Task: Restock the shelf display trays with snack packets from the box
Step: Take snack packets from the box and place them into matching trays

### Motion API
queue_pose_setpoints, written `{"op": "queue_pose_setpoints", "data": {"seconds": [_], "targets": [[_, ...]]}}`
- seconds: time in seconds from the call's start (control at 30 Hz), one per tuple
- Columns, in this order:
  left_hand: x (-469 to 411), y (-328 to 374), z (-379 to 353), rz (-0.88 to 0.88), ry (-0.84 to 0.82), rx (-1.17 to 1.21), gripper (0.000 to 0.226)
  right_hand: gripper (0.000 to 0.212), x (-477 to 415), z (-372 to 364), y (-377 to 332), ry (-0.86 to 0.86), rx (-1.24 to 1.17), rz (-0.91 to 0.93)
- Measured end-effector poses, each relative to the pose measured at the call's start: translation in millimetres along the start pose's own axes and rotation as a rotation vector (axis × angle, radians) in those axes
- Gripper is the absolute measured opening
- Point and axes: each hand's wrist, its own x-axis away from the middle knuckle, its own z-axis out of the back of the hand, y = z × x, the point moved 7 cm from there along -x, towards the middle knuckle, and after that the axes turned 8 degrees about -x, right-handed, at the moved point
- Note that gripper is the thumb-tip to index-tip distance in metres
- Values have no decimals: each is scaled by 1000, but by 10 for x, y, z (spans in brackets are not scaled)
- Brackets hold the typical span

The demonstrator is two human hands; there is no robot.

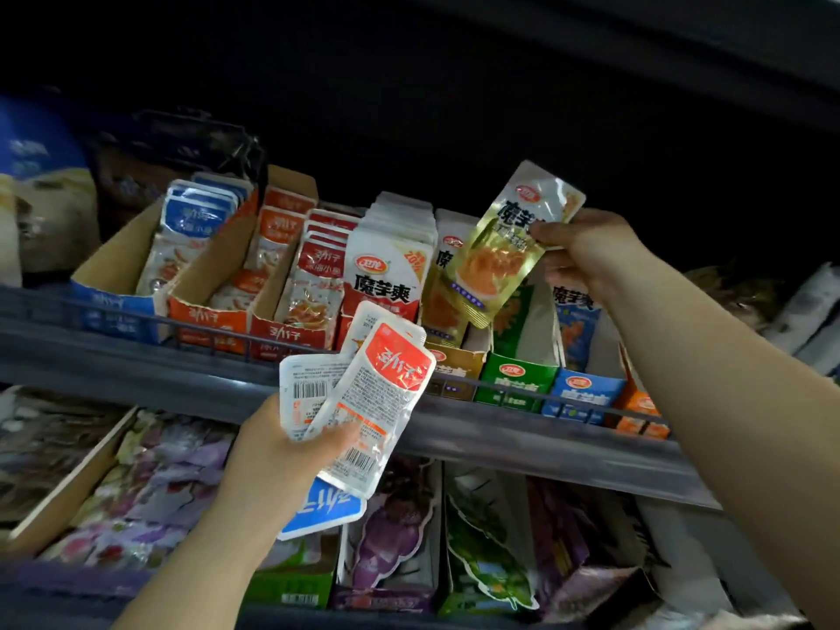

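Note:
My right hand (579,247) pinches a gold snack packet (509,241) by its upper edge and holds it tilted above the gold display tray (454,366) on the upper shelf. My left hand (291,452) grips a fan of several packets (363,402) in front of the shelf rail, white with red tops, plus a blue one (325,507) at the bottom. Blue (113,306), orange (204,318) and red (291,331) cardboard trays stand to the left, each with upright packets. No box is in view.
A dark wire rail (254,345) runs along the upper shelf's front edge. Green (516,379), blue (582,395) and orange (641,413) trays sit to the right of the gold one. The lower shelf holds purple and green snack bags (395,529) in trays.

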Motion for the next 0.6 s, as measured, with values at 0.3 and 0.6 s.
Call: {"op": "queue_pose_setpoints", "data": {"seconds": [0.3,0.6], "targets": [[-19,-34,89,29,6,-10,19,33,-222,-339,277,63,251,70],[-69,-51,93,47,27,2,16,35,-326,-467,459,-29,468,97]]}}
